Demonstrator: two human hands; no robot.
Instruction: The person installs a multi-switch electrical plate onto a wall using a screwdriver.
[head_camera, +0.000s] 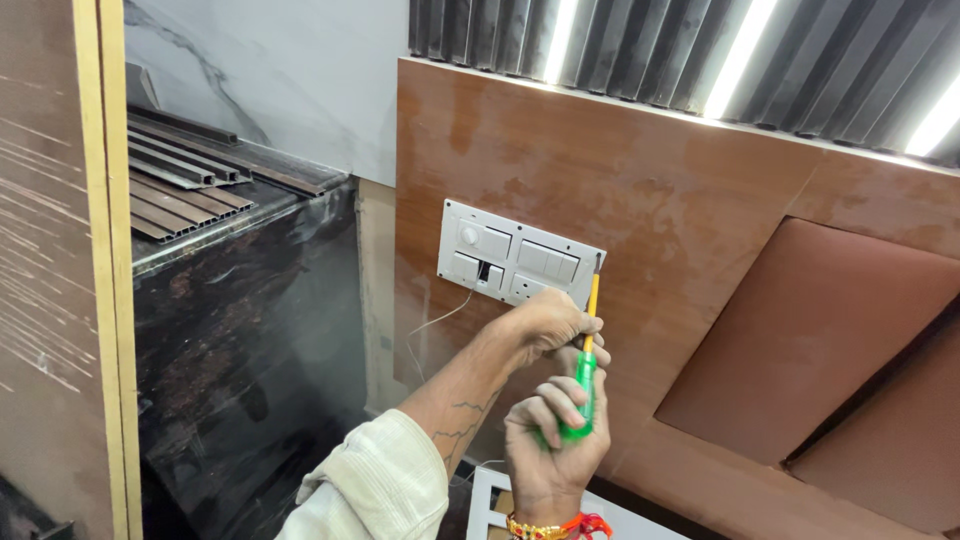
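A head-worn camera looks at a brown wood-look wall panel (650, 200) with a white switch plate (518, 262) set into it, a little left of the middle. Two bare hands work just below the plate's right end.

The screwdriver (588, 345) stands nearly upright, with its green handle low and near and its yellow shaft rising to a dark tip. The tip meets the plate at its right edge, about halfway up. So the plate lies up and slightly left of both hands, and the tool's long axis runs from the lower hand straight up to that edge.

The right hand (550, 440) is lower and nearer to the camera. Its fingers are curled fully shut around the green handle, and a red and gold band (560, 526) circles the wrist. The left hand (545, 322) is higher and closer to the plate. It comes in from the left on an arm in a pale rolled sleeve (375, 485), and its fingers are closed loosely about the yellow shaft (whether they pinch it tight or only steady it cannot be told). Its knuckles sit just under the plate's lower right corner.

A thin white wire (437, 322) hangs from below the plate. A second white frame (490, 505) lies at the bottom edge. To the left are a dark marbled slab (250, 340) and stacked metal strips (190, 185).
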